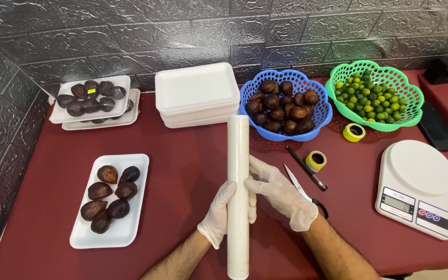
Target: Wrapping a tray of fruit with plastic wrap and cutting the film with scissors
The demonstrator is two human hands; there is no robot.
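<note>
Head view: both gloved hands grasp a roll of cling film [238, 197] that lies lengthwise along the desk [193, 171], one end toward the person, the other near the stack of empty white foam trays [197, 93]. Left hand [219, 213] wraps the roll from the left, fingers curled round it. Right hand [281, 193] clasps it from the right, a little further up. Both clenched on the roll, nothing else held.

Step, as judged: roll is picked up and being readied, with no loose sheet visible. Film's free edge can't be made out. Next move likely calls for finding that edge and peeling it off while one hand steadies the core.

Containers:
- white foam tray [111, 199] left of the roll, well apart: seven dark brown scaly fruits, no wrap seen on it.
- two filled trays [93, 101], stacked, far left by the wall: same fruit; they look wrapped, can't confirm.
- blue basket [285, 103]: heap of the same brown fruit.
- green basket [374, 94]: small green limes.

Loose on the desk, right of the hands: scissors [303, 191], black pen [307, 168], two tape rolls [316, 161], white kitchen scale [416, 187].
</note>
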